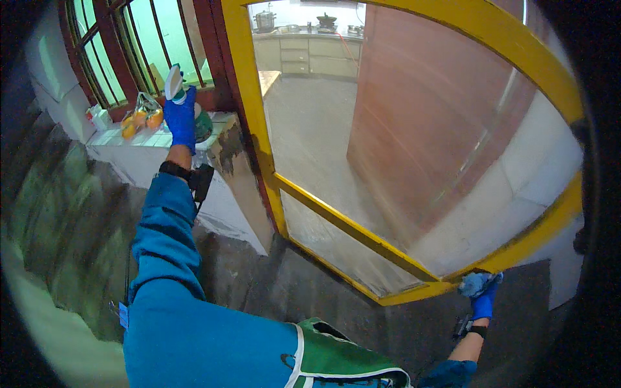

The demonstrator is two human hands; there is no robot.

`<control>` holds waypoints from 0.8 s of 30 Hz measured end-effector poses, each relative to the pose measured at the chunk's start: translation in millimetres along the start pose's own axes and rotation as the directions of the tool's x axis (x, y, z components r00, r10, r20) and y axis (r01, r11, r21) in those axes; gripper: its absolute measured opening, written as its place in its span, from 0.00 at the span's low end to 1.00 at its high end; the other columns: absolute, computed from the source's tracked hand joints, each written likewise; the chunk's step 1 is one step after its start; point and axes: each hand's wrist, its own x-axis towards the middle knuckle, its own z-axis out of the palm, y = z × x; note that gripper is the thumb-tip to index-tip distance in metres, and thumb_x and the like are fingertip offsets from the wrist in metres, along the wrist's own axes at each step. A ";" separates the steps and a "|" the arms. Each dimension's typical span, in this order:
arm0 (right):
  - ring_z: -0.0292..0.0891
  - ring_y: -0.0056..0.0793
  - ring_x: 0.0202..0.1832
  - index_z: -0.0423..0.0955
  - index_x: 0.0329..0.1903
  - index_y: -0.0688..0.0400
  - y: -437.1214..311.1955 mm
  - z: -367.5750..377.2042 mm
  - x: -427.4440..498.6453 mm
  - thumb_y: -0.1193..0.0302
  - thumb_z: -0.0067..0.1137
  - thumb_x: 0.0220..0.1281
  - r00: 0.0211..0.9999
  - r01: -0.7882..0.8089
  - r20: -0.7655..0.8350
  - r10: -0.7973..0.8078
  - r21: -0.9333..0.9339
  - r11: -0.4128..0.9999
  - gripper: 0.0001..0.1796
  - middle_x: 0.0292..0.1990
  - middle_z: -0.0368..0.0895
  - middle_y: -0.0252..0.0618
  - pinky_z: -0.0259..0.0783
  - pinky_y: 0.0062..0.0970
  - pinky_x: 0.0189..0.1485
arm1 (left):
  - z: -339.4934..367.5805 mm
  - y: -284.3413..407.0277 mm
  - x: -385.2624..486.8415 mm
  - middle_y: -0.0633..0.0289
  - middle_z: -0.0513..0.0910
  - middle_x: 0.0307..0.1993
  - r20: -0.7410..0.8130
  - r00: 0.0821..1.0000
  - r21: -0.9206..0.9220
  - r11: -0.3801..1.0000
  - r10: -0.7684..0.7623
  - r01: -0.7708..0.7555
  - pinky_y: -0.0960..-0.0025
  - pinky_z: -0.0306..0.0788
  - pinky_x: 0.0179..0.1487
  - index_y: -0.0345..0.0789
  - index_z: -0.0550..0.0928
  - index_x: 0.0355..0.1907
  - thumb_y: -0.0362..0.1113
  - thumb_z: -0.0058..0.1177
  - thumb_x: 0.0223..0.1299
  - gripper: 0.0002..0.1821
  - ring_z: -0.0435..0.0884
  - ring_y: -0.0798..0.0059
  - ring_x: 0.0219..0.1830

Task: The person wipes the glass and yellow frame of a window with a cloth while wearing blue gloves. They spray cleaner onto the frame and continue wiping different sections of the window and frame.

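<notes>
My left hand [179, 116], in a blue glove, grips a spray bottle by the neck below its white trigger head [173, 83]. Beside that wrist shows a green container [204, 125] at the tiled windowsill; whether it is the body of the same bottle I cannot tell. At the lower right, my right hand [483, 301], also gloved in blue, holds a bunched blue-grey cloth [476, 284] against the edge of a yellow-framed door [356, 233]. Mesh or glass fills the door's panels, and a crossbar divides its lower part.
A clear bag of orange fruit [145, 117] and a small white carton [100, 118] sit on the sill under a barred window [155, 43]. Through the door panel appear a reddish-brown door [427, 97] and a kitchen counter [310, 53] bearing pots. Dark flooring [310, 286] lies below.
</notes>
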 end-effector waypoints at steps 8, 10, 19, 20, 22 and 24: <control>0.66 0.32 0.25 0.66 0.24 0.48 14.6 -8.5 -3.2 0.37 0.39 0.67 0.986 0.166 0.033 -0.166 -0.384 0.909 0.29 0.21 0.71 0.34 0.63 0.33 0.32 | 20.9 -130.3 59.8 0.54 0.78 0.56 0.067 0.998 0.082 0.997 -0.020 0.014 0.61 0.70 0.57 0.34 0.70 0.63 0.45 0.65 0.54 0.35 0.77 0.64 0.56; 0.66 0.33 0.25 0.67 0.25 0.50 23.8 -2.9 -3.5 0.38 0.37 0.67 0.995 0.101 0.022 -0.100 -0.072 0.992 0.30 0.22 0.72 0.36 0.63 0.34 0.31 | 22.3 -154.9 76.9 0.53 0.76 0.59 0.219 0.970 0.254 0.954 0.103 -0.159 0.61 0.69 0.59 0.34 0.69 0.64 0.44 0.60 0.58 0.34 0.75 0.63 0.58; 0.75 0.43 0.23 0.78 0.31 0.56 106.9 -64.3 53.9 0.28 0.30 0.60 0.702 0.104 -0.710 -0.059 0.020 0.994 0.44 0.23 0.80 0.42 0.74 0.40 0.30 | -64.5 -89.5 -0.9 0.50 0.65 0.68 0.003 0.933 0.257 0.902 0.359 -0.347 0.64 0.63 0.68 0.33 0.62 0.71 0.40 0.38 0.74 0.26 0.68 0.60 0.67; 0.76 0.44 0.25 0.77 0.35 0.56 113.0 -72.7 55.9 0.29 0.31 0.60 0.662 0.090 -0.747 -0.057 0.004 0.996 0.42 0.26 0.80 0.42 0.74 0.41 0.31 | -49.3 -59.3 -23.6 0.50 0.65 0.68 0.079 0.890 0.249 0.855 0.450 -0.455 0.62 0.62 0.68 0.32 0.64 0.69 0.41 0.40 0.73 0.26 0.67 0.59 0.67; 0.78 0.41 0.32 0.76 0.47 0.54 122.8 -79.6 59.1 0.33 0.35 0.64 0.666 0.098 -0.743 -0.061 0.007 0.995 0.37 0.34 0.82 0.40 0.76 0.40 0.37 | -11.7 -2.5 -75.8 0.49 0.65 0.68 0.185 0.948 -0.091 0.965 0.258 -0.245 0.59 0.59 0.70 0.31 0.65 0.69 0.41 0.42 0.73 0.26 0.66 0.57 0.67; 0.78 0.40 0.31 0.76 0.48 0.54 126.3 -77.7 56.5 0.34 0.36 0.65 0.677 0.129 -0.724 -0.132 -0.060 0.990 0.37 0.33 0.83 0.40 0.76 0.39 0.37 | 34.3 72.3 -107.9 0.50 0.67 0.67 0.390 0.878 -0.144 0.960 0.278 -0.240 0.59 0.59 0.70 0.31 0.64 0.69 0.35 0.46 0.69 0.27 0.67 0.59 0.66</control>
